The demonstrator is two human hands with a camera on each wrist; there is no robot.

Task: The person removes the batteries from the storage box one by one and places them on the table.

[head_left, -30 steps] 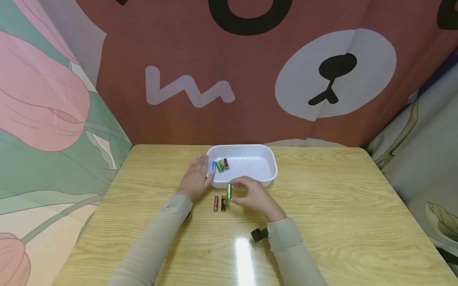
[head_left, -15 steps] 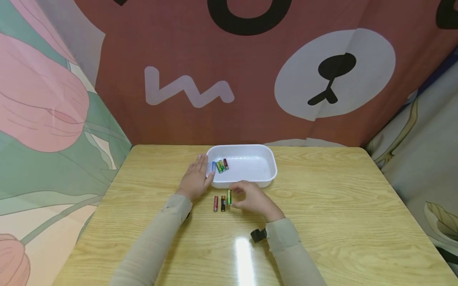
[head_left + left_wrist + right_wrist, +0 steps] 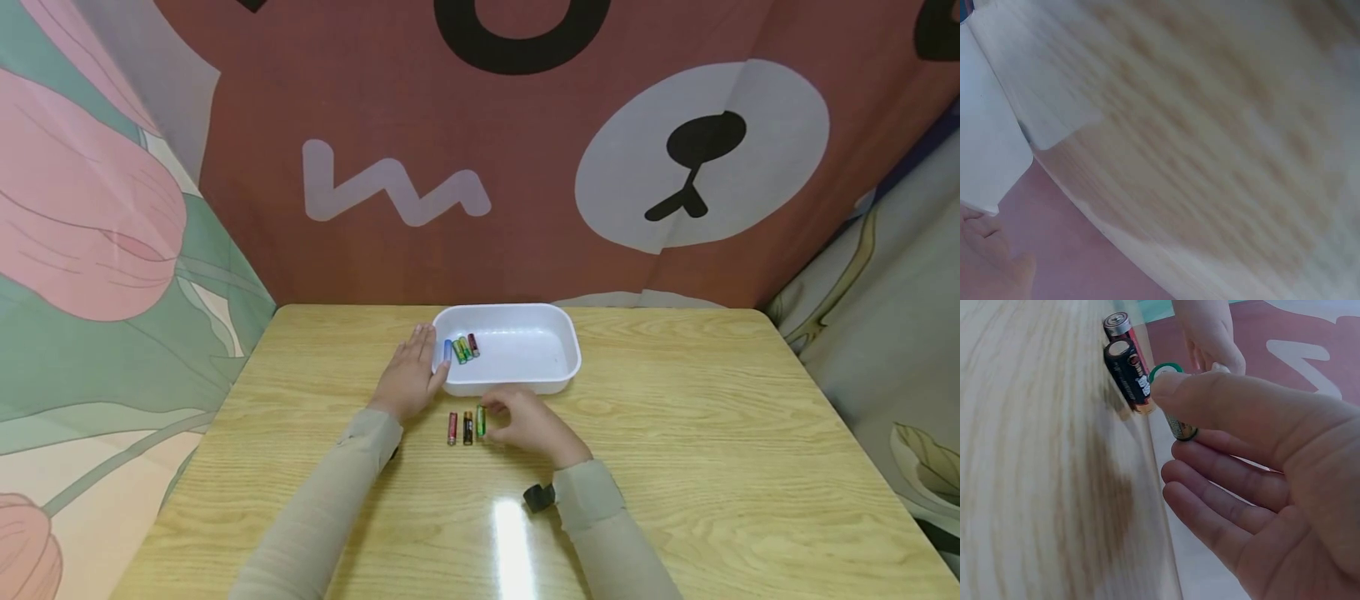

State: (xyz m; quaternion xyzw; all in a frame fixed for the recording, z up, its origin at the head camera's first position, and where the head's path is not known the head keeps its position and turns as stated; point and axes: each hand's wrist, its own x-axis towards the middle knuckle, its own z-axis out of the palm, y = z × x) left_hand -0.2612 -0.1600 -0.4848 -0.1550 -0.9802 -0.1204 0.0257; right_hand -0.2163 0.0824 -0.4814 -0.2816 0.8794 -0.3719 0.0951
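The green battery (image 3: 481, 421) had shifted toward the person: a second earlier it overlapped the white tray's (image 3: 521, 354) front wall in the head view, and it now lay clear of that wall. This placed it just beside the black-and-copper battery (image 3: 468, 428), with the red battery (image 3: 452, 428) next beyond, so the three formed a nearly level row. In judgement, the placement was almost complete, with only a slight alignment and the release outstanding.

The right hand (image 3: 529, 423) pinched the green battery by its ends, the thumb on the near end and a fingertip at the far end; the remaining fingers were spread loosely, holding nothing. The battery sat at the fingertips, to the left of the palm. Its contact with the tabletop (image 3: 712, 442) could not be confirmed.

The left hand (image 3: 405, 379) lay flat, fingers extended along the tray's left wall, gripping nothing. Inside the tray, near that wall, were a blue battery (image 3: 447, 349), two green-and-yellow batteries (image 3: 460, 351) and a dark-red battery (image 3: 473, 344).
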